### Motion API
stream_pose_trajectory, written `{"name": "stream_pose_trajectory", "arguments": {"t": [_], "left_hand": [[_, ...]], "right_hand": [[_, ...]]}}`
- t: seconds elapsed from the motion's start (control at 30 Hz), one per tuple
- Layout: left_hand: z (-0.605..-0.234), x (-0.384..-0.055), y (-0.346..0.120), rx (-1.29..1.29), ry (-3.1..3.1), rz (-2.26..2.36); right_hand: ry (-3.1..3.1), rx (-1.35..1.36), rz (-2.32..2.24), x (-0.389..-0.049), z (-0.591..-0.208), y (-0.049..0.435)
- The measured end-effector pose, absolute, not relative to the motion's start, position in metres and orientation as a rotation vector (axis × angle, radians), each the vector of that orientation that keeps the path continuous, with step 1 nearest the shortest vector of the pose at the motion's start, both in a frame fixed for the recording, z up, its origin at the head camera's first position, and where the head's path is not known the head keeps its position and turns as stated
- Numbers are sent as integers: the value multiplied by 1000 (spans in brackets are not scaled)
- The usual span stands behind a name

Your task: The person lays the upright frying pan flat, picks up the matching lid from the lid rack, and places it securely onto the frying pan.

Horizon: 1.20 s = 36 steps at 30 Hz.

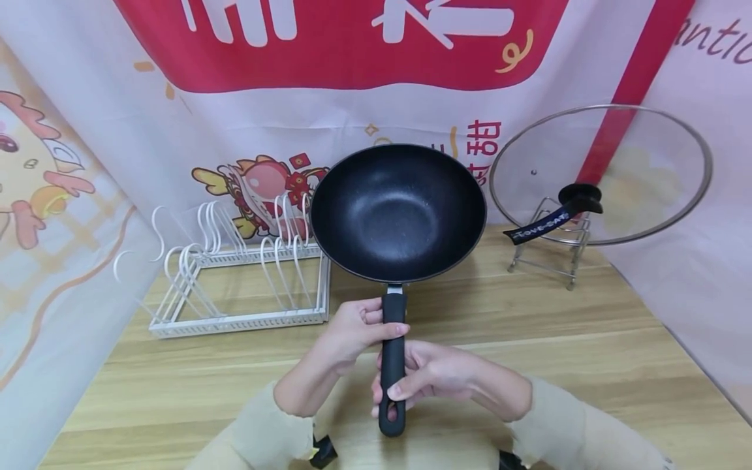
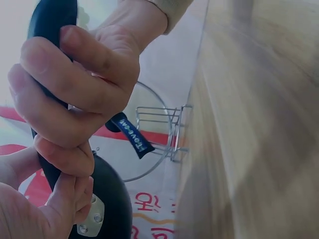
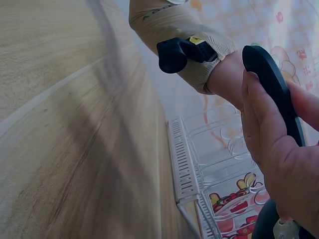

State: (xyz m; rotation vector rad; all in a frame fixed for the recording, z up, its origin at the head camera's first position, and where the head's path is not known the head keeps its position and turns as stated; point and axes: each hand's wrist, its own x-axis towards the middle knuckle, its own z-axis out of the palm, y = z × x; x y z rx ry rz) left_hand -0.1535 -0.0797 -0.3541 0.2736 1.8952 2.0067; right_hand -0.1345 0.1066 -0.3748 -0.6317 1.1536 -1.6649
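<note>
A black wok (image 1: 399, 212) is held up by its long black handle (image 1: 393, 365), its dark inner face toward the head camera. My left hand (image 1: 358, 329) grips the upper handle just below the metal collar, thumb across the front. Lower down, my right hand (image 1: 423, 372) holds the handle close to its hanging hole, with the thumb on top. In the left wrist view, the right hand's fingers (image 2: 75, 94) wrap around the back of the handle. A riveted metal bracket (image 2: 92, 217) joins handle and wok there.
On the wooden table (image 1: 235, 372), a white rack (image 1: 237, 323) with curved prongs stands left of the wok. At right, a glass lid (image 1: 652, 176) with a black knob (image 1: 579, 196) leans upright in a small wire stand (image 1: 543, 267). Printed cloth (image 1: 252, 117) hangs behind.
</note>
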Motion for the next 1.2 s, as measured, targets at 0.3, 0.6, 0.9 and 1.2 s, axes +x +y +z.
{"name": "stream_pose_trajectory", "arguments": {"t": [0.3, 0.6, 0.9, 1.2], "left_hand": [[-357, -153, -80, 273, 1804, 2033], [-355, -152, -80, 288, 1753, 2046], [-358, -147, -78, 254, 1818, 2050], [-364, -145, -78, 269, 1859, 2008]], "right_hand": [[1158, -639, -1655, -133, -374, 111], [1137, -648, -1648, -134, -375, 113], [1143, -645, -1630, -133, -375, 115], [1140, -641, -1608, -131, -380, 116]]}}
